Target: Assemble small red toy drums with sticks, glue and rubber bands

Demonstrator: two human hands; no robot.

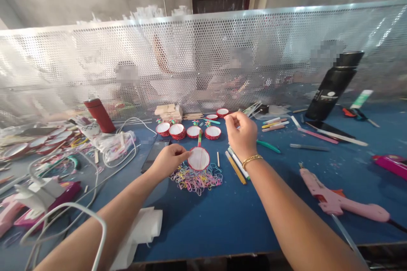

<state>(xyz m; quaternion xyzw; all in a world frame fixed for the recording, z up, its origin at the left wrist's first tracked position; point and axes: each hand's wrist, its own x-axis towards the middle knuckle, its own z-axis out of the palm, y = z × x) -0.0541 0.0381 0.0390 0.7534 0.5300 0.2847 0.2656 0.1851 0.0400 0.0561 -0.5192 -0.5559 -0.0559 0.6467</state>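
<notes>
Looped white cable (pixel 104 229) crosses the left forearm (pixel 122 201). Beyond, the left hand (pixel 168 160), thumb and fingers pinched, grips a round white disc with red rim and green-striped handle (pixel 199 159), over tangled pastel bands (pixel 197 181). Right hand (pixel 242 132) curls closed; contents unclear.

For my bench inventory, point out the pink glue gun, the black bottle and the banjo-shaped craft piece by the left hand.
Pink glue gun (pixel 332 206): head view, on its body.
Black bottle (pixel 333 87): head view, on its side.
Banjo-shaped craft piece (pixel 199 158): head view, on its white face.
</notes>
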